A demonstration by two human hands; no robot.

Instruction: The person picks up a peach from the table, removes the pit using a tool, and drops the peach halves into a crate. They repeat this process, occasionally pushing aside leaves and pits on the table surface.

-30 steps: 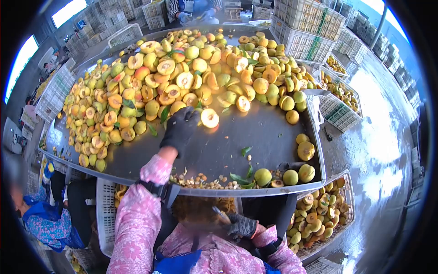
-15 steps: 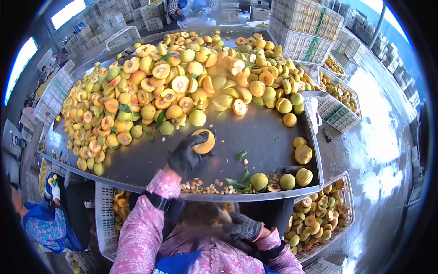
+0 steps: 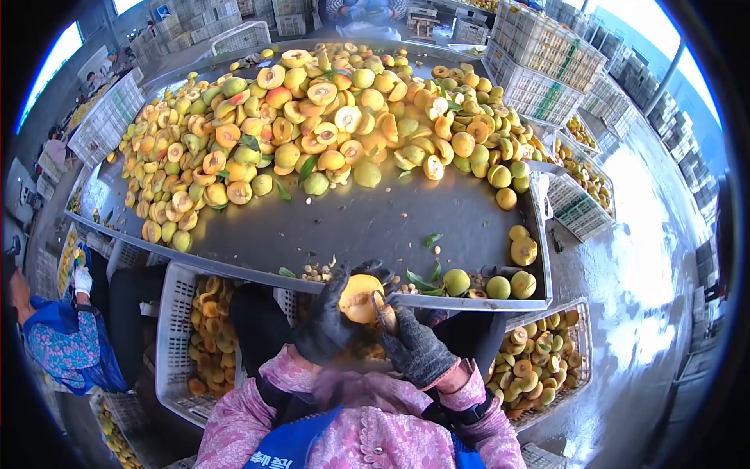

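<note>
My left hand (image 3: 328, 319), in a dark glove, is wrapped around a halved yellow peach (image 3: 359, 295) with its cut face towards me. In a grey knit glove, my right hand (image 3: 418, 344) grips a small pitting knife (image 3: 383, 311); it has a brownish handle and a dark metal end, which touches the peach's cut face. Both hands meet over the near edge of the metal table (image 3: 375, 223). Pits and scraps (image 3: 316, 271) lie along that edge beside my left hand. To the right of my hands a whole-looking green-yellow peach (image 3: 456, 282) rests by some leaves (image 3: 424, 281).
A large heap of halved peaches (image 3: 312, 117) covers the table's far side. Crates of peaches stand below the table, one at the left (image 3: 176, 344) and one at the right (image 3: 582, 352). Stacked crates (image 3: 539, 59) rise behind. A co-worker in blue (image 3: 70, 344) sits at the left.
My left hand has drawn the peach from over the table back to its near edge. My right hand has come up with the knife to meet it. The view has shifted slightly.
</note>
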